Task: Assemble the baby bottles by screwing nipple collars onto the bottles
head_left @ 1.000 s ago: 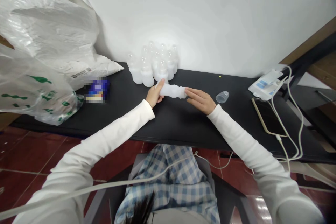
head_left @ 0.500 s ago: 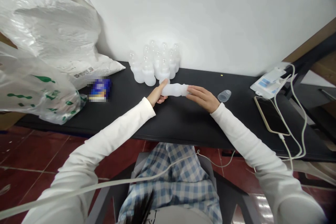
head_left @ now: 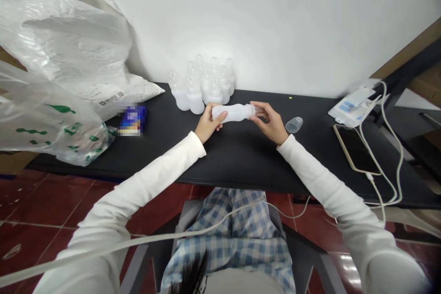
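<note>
A white translucent plastic bottle [head_left: 232, 112] lies sideways in the air between my hands, above the black table. Its base end is gripped by my left hand [head_left: 209, 122], thumb across the near side. Around the neck end, at the ring-shaped collar, are the fingers and thumb of my right hand [head_left: 269, 121]; what sits inside those fingers is partly hidden. To the right of my right hand a clear dome-shaped cap [head_left: 294, 124] lies on the tabletop. Behind my left hand several similar white bottles [head_left: 195, 100] stand upright in a cluster, topped with clear domed caps.
Large white plastic bags [head_left: 79, 41] fill the left side, with a blue packet [head_left: 133, 119] beside them. On the right lie a phone [head_left: 356, 149], white cables [head_left: 399, 161] and a white-and-blue package [head_left: 351, 105]. The black table [head_left: 241, 161] meets a white wall [head_left: 275, 23].
My right hand has shifted from lying flat over the bottle's neck to curled fingers around it. The bottle has moved slightly right, and my left thumb now lies across its side.
</note>
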Available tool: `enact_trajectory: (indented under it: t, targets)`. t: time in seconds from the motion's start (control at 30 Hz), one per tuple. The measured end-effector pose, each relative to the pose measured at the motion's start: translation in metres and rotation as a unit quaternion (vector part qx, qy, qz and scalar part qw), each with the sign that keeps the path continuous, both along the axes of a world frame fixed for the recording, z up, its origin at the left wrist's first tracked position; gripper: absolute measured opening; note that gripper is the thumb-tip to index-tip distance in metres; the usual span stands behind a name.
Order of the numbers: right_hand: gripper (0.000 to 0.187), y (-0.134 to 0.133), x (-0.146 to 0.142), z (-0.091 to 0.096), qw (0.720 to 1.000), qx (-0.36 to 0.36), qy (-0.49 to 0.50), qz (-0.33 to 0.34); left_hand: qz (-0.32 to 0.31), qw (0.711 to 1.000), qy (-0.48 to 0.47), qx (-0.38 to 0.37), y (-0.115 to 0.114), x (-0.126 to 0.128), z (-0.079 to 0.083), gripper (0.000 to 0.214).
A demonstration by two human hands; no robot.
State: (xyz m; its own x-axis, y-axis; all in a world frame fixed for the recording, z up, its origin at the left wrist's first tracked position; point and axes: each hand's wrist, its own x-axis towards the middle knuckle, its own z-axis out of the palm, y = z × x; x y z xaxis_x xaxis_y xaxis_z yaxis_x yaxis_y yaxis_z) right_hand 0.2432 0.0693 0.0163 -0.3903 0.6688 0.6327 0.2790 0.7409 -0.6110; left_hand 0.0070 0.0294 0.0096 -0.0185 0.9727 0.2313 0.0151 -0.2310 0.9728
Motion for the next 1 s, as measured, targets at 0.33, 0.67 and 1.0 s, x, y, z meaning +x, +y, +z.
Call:
enact_trajectory:
  t: [0.33, 0.67, 1.0]
  targets:
    - [0.018, -0.005, -0.003, -0.007, 0.979, 0.159, -0.123, 0.027, -0.051, 0.98, 0.01, -0.193, 0.002, -0.007, 0.0, 0.065]
    - [0.054, 0.003, -0.003, -0.009, 0.984, -0.172, 0.022, 0.038, -0.008, 0.958, 0.196, 0.209, 0.002, -0.012, -0.001, 0.065]
    - [0.049, 0.005, 0.009, -0.001, 0.97, 0.139, -0.195, -0.041, -0.048, 0.997, 0.059, 0.03, 0.015, -0.01, -0.014, 0.067]
